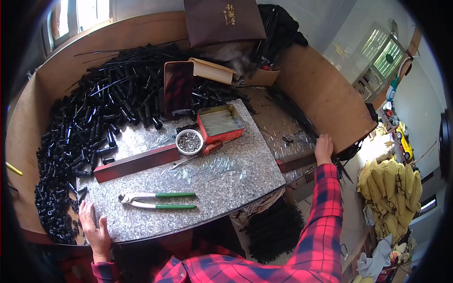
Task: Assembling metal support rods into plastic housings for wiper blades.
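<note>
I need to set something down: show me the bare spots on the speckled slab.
Bare: speckled slab right of the pincers, below the clear slivers; a strip between pincers and red bar. Crowded: upper left, under black tubular parts; around the white cup and red tin.

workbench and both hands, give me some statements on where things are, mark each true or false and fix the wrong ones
1. The white cup stands beside the red tin. True.
2. The red tin is covered by a lid. False: it is open, with thin pale rods showing inside.
3. The left hand is at the near left corner of the grey speckled slab. True.
4. The right hand is inside the white cup. False: it is over by the brown wooden panel at the right.
5. The green-handled pliers lie on the slab. True.
6. The left hand holds the pliers. False: they lie apart from both hands.
</note>
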Demonstrator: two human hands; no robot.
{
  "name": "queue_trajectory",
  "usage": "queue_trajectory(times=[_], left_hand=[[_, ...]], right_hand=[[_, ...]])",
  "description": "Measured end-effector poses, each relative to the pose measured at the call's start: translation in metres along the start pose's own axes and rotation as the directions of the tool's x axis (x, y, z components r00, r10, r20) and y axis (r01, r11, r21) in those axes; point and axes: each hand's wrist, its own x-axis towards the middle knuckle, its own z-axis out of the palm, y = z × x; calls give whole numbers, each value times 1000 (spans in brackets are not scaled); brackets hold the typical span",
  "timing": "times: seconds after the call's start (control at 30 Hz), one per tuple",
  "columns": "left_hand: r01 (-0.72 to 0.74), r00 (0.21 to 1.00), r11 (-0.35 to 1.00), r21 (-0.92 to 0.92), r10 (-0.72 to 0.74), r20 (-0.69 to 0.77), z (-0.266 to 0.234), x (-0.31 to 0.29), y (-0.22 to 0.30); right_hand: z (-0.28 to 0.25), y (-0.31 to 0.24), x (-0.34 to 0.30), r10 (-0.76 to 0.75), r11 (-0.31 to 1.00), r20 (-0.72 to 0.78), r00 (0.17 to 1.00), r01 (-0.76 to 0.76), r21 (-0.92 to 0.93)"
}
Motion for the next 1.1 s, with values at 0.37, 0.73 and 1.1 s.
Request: queue_trajectory(times=[0.37, 0.73, 1.1], left_hand=[[-40, 999, 999, 3, 40, -28, -1, 1, -3], [-84, 996, 995, 45, 84, -10, -3, 0, -6], [-201, 970, 979, 36, 204, -130, -23, 17, 47]], right_hand=[[-34, -7, 11, 149, 912, -351, 925, 9, 410], [-105, -30, 45, 49, 836, -488, 871, 232, 498], [-265, -134, -45, -47, 604, -658, 752, 546, 581]])
